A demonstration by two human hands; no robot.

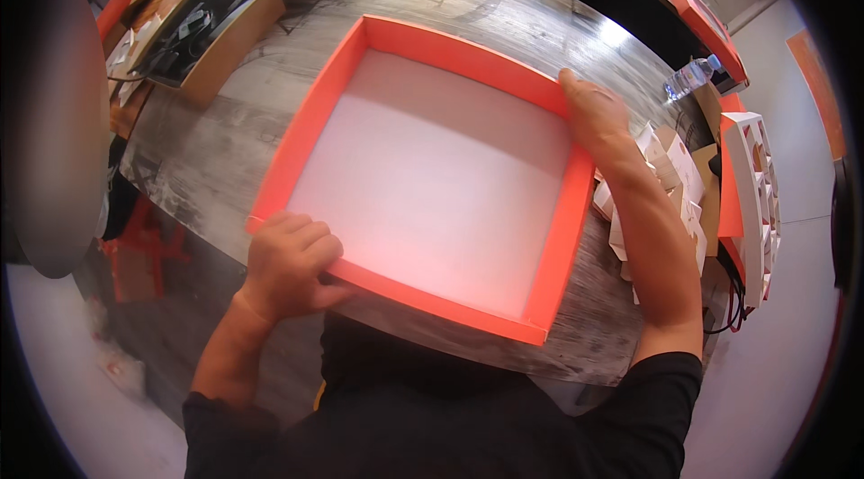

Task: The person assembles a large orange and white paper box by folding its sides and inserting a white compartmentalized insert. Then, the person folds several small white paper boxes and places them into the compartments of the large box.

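Both hands' fingers grasp opposite corners of the shallow orange tray [317, 101] with its white floor.

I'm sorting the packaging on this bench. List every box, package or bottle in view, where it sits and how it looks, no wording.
Orange tray box: table centre, shallow, square, white inside; left hand on near-left wall, right hand on far-right corner.
Brown carton: far left, open, dark contents.
Small white boxes: right edge, piled.
White cut-out insert: far right, upright.
Clear bottle: far right, lying.
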